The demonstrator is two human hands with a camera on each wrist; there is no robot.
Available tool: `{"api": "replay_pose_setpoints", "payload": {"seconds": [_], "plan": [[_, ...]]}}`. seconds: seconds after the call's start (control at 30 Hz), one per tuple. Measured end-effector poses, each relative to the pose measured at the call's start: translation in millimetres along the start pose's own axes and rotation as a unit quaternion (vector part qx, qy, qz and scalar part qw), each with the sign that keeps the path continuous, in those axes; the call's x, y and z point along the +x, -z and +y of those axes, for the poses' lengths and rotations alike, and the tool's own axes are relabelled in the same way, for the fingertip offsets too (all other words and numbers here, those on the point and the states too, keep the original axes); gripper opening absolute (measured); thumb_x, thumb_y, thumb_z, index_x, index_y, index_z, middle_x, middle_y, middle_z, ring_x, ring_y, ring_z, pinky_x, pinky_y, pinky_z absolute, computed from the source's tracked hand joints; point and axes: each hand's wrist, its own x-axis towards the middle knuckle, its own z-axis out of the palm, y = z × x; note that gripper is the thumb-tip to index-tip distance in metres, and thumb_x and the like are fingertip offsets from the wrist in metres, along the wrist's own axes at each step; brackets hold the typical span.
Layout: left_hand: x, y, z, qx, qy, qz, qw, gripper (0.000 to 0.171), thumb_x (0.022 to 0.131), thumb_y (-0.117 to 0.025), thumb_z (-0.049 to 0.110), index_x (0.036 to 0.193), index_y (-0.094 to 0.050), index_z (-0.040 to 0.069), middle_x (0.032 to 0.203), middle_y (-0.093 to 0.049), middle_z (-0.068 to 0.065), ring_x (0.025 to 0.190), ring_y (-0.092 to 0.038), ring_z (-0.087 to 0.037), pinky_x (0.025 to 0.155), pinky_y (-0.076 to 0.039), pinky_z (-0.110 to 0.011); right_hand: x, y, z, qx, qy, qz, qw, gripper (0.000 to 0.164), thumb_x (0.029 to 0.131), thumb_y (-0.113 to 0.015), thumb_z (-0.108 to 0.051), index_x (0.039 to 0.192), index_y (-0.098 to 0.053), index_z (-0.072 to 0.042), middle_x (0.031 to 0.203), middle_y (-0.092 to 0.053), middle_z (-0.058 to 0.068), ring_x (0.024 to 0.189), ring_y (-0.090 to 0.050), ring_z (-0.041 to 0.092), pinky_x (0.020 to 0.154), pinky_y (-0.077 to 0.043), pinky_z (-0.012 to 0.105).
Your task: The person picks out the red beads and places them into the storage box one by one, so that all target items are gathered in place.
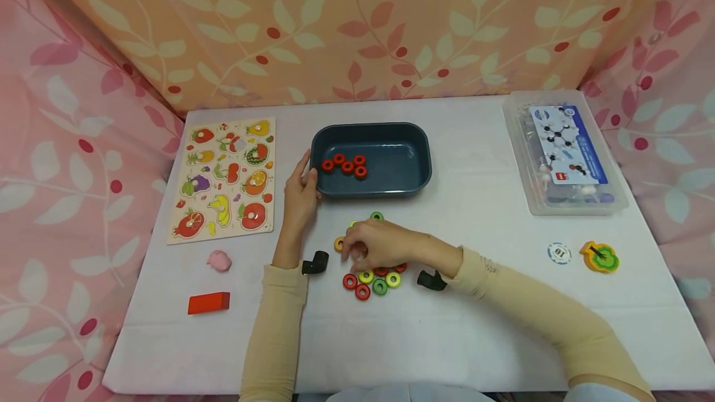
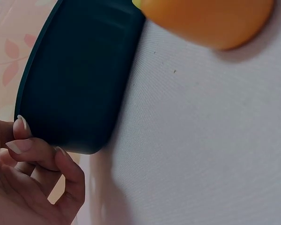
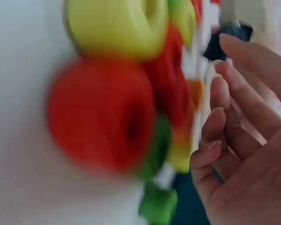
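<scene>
With the left hand point(image 1: 301, 202) pinching the tray point(image 1: 399, 166) at left, we should lower the right hand point(image 1: 386, 243), its loosely curled fingers empty, gently onto one ring point(image 1: 362, 298).

Beige-sleeved left arm point(image 1: 276, 327) stretched forward over white-clothed table point(image 1: 475, 352)'s near edge, bare left hand point(image 1: 300, 197) fingers curled. Beige-sleeved right arm point(image 1: 536, 309) slants left, bare right hand point(image 1: 385, 244) fingers loosely bent.

I read the tray point(image 1: 385, 183) as smooth, glossy plastic; rings point(image 3: 98, 112) smooth, faintly shiny. Counter cloth point(image 1: 391, 340) matt, fine-woven. Case point(image 1: 522, 182) clear plastic. Puzzle board point(image 1: 231, 188) wood-like. Curtain point(image 1: 424, 30) printed cloth.
</scene>
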Motion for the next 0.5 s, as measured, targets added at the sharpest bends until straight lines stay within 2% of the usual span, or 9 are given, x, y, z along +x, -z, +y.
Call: {"api": "replay_pose_setpoints", "payload": {"seconds": [0.1,0.2,0.33,0.5], "plan": [[0.1,-0.2,0.0,0.0,0.0,0.003,1.0,0.046,0.107,-0.047,0.024,0.152,-0.043,0.031,0.064,-0.05,-0.003,0.056,-0.05,-0.017,0.053,-0.042,-0.023,2.8,-13.2,-6.3,-0.042,-0.002,-0.016,0.999,0.027,0.078,-0.085,-0.041,0.098,-0.076,-0.024,0.074,-0.057,-0.009,0.075,-0.05,0.004,0.067,-0.042,0.023],[0.4,-0.7,-0.8,0.003,-0.004,0.003,1.0,0.046,0.107,-0.047,0.024,0.152,-0.043,0.031,0.063,-0.051,-0.002,0.058,-0.053,-0.023,0.054,-0.043,-0.023,4.8,-19.7,-11.4,-0.085,0.004,-0.016,0.996,0.03,0.075,-0.086,-0.045,0.094,-0.076,-0.024,0.072,-0.052,-0.012,0.075,-0.048,0.005,0.066,-0.04,0.024],[0.5,-1.6,-2.0,-0.001,-0.006,0.002,1.0,0.046,0.107,-0.047,0.025,0.152,-0.043,0.031,0.064,-0.05,-0.002,0.06,-0.054,-0.028,0.054,-0.044,-0.023,5.0,-21.4,-14.8,-0.113,0.017,-0.015,0.993,0.025,0.075,-0.086,-0.044,0.085,-0.075,-0.024,0.073,-0.05,-0.012,0.078,-0.047,0.006,0.066,-0.039,0.024],[0.2,-1.4,-2.2,-0.002,-0.007,0.005,1.0,0.046,0.107,-0.047,0.024,0.152,-0.043,0.032,0.065,-0.05,-0.003,0.06,-0.053,-0.025,0.055,-0.043,-0.023,5.0,-22.7,-14.6,-0.12,0.035,-0.022,0.992,0.017,0.077,-0.084,-0.035,0.081,-0.071,-0.024,0.075,-0.052,-0.013,0.083,-0.046,0.007,0.069,-0.039,0.023]]}}
